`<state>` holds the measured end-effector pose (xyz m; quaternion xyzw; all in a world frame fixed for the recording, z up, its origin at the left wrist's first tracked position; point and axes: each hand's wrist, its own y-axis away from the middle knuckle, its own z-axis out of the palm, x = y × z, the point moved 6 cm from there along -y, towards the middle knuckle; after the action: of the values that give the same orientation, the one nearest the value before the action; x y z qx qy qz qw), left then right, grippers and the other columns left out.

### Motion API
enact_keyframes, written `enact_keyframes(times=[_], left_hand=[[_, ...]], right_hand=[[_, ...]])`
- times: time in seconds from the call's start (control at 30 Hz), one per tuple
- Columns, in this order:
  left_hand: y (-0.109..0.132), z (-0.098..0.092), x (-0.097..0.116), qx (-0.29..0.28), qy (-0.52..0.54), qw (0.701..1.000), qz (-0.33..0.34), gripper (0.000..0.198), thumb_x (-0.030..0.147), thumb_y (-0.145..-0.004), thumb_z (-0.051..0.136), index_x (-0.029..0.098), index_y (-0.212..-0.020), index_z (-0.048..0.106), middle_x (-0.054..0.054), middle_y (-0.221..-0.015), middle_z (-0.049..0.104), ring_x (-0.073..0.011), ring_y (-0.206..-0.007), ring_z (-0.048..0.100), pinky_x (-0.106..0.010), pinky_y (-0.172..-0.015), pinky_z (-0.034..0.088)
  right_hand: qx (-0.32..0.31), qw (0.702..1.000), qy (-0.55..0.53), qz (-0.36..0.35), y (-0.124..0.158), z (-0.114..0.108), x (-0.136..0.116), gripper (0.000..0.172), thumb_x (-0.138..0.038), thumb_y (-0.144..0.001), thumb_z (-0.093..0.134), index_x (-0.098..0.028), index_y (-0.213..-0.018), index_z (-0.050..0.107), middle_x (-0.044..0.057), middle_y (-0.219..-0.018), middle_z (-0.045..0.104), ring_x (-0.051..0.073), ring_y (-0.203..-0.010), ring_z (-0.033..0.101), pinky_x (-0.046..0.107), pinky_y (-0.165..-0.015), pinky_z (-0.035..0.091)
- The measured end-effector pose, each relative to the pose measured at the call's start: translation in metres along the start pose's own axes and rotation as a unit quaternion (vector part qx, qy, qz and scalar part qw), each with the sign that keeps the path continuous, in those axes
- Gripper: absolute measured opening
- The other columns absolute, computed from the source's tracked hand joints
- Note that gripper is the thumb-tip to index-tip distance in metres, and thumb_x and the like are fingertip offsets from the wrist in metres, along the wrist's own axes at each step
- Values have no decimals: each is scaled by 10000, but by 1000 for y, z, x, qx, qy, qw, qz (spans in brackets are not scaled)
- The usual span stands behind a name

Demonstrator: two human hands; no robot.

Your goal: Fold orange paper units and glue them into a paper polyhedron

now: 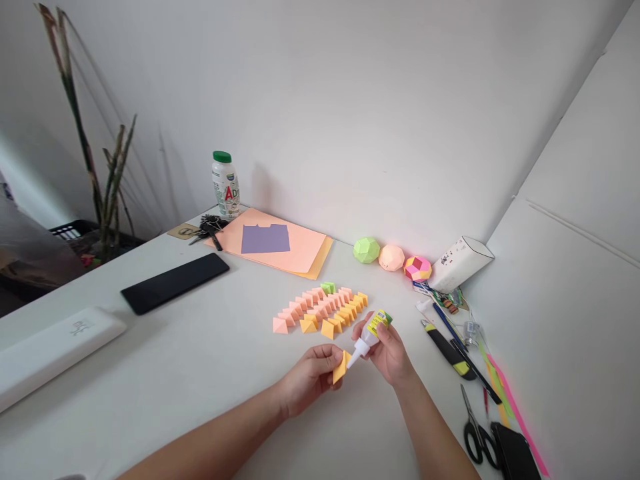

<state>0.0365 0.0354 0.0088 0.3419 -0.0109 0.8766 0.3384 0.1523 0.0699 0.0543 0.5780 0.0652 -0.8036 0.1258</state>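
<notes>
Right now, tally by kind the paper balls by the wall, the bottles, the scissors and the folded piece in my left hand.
Paper balls (green ball, peach ball, multicoloured ball): 3
Bottles (nozzle bottle, green-capped bottle): 2
Scissors: 1
Orange folded piece in the left hand: 1
Total: 7

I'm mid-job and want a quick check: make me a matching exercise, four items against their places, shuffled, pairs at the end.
Items
1. nozzle bottle
2. scissors
3. purple paper
4. orange folded piece

Places
A. on the peach sheet
B. in the left hand
C. near the picture's lower right corner
D. in the right hand

Pairs: 1-D, 2-C, 3-A, 4-B
</notes>
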Motion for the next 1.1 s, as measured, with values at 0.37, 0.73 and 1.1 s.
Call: enact_keyframes(times=[0.37,0.73,1.1], left_hand=[[1,5,1,-12,-2,1000,-6,308,345,-700,688,144,-554,505,30,-497,464,-77,-449,382,-242,-516,238],[-2,-3,5,-3,-10,999,31,244,331,-682,724,143,-636,575,36,-504,454,-77,-480,378,-235,-526,267],[-2,-2,16,-12,-4,998,62,277,334,-729,685,140,-596,538,28,-529,440,-83,-509,393,-233,-552,300]], right_hand=[[25,998,-58,-6,-5,-2,1,233,-445,-813,542,-226,-892,538,9,-738,551,131,-539,450,243,-471,353],[31,997,-69,9,-9,-14,7,221,-393,-782,578,-255,-952,542,4,-732,610,142,-511,495,264,-471,391],[14,993,-121,3,-10,-23,7,208,-365,-757,653,-258,-904,554,24,-880,653,139,-595,552,268,-525,421]])
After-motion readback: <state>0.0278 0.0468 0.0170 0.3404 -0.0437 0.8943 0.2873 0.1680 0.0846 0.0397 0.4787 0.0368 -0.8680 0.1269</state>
